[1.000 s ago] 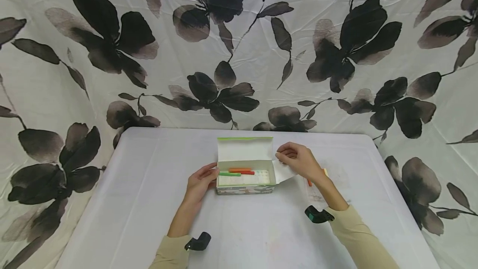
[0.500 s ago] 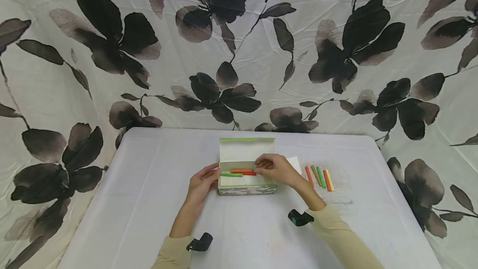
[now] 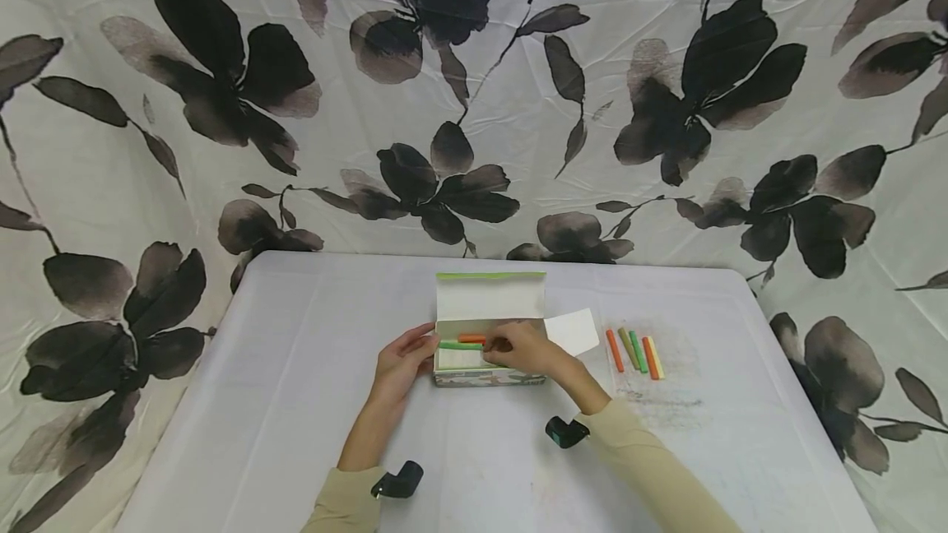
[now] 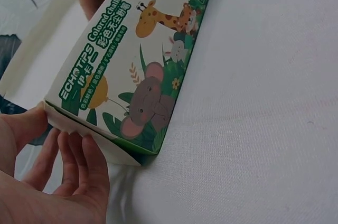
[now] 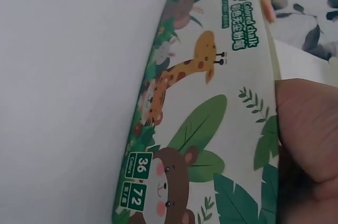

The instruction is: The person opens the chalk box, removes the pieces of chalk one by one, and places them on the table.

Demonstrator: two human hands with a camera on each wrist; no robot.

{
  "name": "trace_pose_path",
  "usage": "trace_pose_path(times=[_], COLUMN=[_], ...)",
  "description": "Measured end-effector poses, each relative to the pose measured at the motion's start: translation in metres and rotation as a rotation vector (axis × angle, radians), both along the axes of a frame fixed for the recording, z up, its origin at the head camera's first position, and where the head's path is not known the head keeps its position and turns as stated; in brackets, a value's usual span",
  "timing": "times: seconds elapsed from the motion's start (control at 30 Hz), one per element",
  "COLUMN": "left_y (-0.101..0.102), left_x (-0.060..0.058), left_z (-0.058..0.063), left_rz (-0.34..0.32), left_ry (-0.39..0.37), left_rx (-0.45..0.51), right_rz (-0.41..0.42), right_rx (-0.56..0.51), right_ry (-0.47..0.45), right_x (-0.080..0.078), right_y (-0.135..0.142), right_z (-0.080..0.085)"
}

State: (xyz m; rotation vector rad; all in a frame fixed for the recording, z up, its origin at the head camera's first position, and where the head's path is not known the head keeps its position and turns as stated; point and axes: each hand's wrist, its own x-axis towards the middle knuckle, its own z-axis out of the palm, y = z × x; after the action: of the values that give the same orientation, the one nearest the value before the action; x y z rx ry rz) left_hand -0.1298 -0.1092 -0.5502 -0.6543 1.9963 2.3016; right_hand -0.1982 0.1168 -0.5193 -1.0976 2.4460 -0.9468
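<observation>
An open box of colored chalk (image 3: 489, 380) lies on the table with its lid (image 3: 490, 296) raised. My left hand (image 3: 400, 360) holds its left end; in the left wrist view the thumb sits at the top edge and the fingers (image 4: 79, 163) at the end panel. My right hand (image 3: 518, 347) reaches over the right part of the box, fingers curled down into it; whether they pinch anything is hidden. Beside the fingertips lie a green chalk stick (image 3: 459, 345) and an orange chalk stick (image 3: 471, 338). The red stick is covered by the right hand.
An open white side flap (image 3: 573, 331) sticks out from the box's right end. Several chalk sticks, among them an orange one (image 3: 615, 350) and a green one (image 3: 638, 352), lie on the table to the right. Chalk smudges (image 3: 670, 401) mark the white cloth there.
My right hand has left the right side flap and moved left over the box, covering the red stick. The chalk sticks on the right have come into view. My left hand stays in place.
</observation>
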Motion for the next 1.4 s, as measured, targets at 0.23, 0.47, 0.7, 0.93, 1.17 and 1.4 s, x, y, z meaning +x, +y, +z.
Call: trace_pose_path(times=[0.23, 0.47, 0.7, 0.93, 1.17, 1.4], left_y=[0.001, 0.004, 0.005, 0.005, 0.003, 0.002], left_x=[0.001, 0.002, 0.0, 0.0, 0.001, 0.001], left_z=[0.002, 0.002, -0.001, -0.001, 0.001, 0.0], left_rz=[0.003, 0.009, 0.011, 0.003, 0.008, 0.008], left_ry=[0.005, 0.025, 0.018, 0.016, 0.019, 0.039], left_rx=[0.004, 0.008, 0.003, 0.002, -0.005, 0.007], right_rz=[0.093, 0.132, 0.151, 0.096, 0.062, -0.05], right_rx=[0.191, 0.231, 0.151, 0.063, -0.075, -0.269], right_ry=[-0.111, -0.2, -0.203, -0.183, -0.155, -0.335], right_x=[-0.006, -0.01, -0.012, -0.01, -0.006, -0.001], right_y=[-0.008, -0.01, -0.009, 0.001, 0.014, 0.029], right_z=[0.004, 0.005, 0.001, 0.002, 0.01, 0.021])
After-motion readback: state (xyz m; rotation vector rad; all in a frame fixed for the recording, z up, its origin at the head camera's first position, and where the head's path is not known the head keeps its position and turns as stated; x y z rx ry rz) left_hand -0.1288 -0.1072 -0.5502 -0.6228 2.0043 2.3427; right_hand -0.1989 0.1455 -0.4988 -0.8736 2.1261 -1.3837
